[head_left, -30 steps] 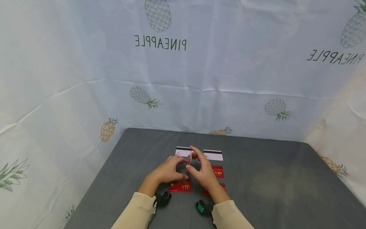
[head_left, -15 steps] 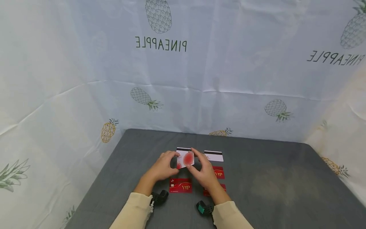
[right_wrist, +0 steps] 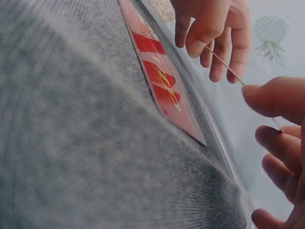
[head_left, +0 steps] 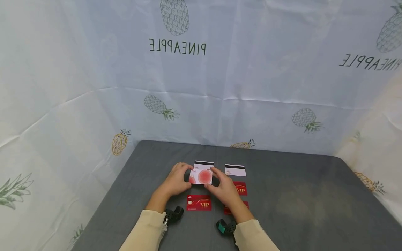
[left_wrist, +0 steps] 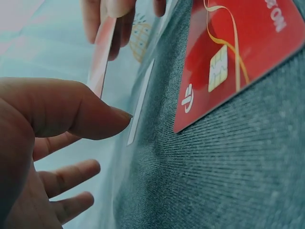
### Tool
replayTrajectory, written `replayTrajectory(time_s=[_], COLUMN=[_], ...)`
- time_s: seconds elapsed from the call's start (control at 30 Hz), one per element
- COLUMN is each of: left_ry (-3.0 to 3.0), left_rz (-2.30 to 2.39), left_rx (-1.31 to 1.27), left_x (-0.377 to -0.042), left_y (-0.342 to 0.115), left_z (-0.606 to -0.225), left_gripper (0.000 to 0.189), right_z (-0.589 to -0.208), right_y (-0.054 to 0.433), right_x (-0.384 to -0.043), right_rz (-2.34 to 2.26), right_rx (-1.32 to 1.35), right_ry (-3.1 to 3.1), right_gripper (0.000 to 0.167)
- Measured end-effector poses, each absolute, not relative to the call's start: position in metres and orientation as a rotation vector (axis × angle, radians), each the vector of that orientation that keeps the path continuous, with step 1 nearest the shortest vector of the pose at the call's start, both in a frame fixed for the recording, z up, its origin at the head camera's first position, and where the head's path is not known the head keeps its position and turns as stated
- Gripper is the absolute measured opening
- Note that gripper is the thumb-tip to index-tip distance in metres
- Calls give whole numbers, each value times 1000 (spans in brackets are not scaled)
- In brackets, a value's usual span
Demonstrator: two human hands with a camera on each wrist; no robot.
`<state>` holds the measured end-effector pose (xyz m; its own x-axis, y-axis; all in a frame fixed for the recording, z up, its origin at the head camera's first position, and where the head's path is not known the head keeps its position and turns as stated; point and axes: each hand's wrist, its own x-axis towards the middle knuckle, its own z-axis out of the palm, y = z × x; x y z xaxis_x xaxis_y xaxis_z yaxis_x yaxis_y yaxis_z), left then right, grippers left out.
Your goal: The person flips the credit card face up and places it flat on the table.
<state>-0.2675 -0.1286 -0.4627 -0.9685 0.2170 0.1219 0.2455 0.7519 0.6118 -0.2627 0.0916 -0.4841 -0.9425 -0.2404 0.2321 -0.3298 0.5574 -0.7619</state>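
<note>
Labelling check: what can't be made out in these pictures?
Head: far face of the held card, turned away.
Head: lower part of the left white card, behind the held card.
Head: left part of the farthest red card, behind the right hand.
Left wrist: rest of the red chip card, cut off by top and right edges.

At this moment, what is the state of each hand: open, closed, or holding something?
Left hand: holding one end of the white-and-red card, pinched by thumb and fingers.
Right hand: holding the other end of the same card.
</note>
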Motion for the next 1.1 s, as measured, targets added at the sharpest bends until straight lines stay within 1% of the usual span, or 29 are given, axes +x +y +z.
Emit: replayTrajectory(time_s=[0.27,0.53,1.1], left_ry=[-2945,-2992,-3119], left_rz=[-1023,-971,-876], left_rx=[-381,-422,-374], left_x=[-270,-270,-268], left_y=[-129,-130,-128], left_z=[-464,-465,-466], left_gripper=[50,52,55], right_z=[-484,-488,-491], right_y=[92,93,93], right_x=[-265,-266,-268], right_rz=[1283,1189,1088], right_rx=[435,451,444], right_ry=[-2784,-2817,-2912], right_gripper=[63,61,61])
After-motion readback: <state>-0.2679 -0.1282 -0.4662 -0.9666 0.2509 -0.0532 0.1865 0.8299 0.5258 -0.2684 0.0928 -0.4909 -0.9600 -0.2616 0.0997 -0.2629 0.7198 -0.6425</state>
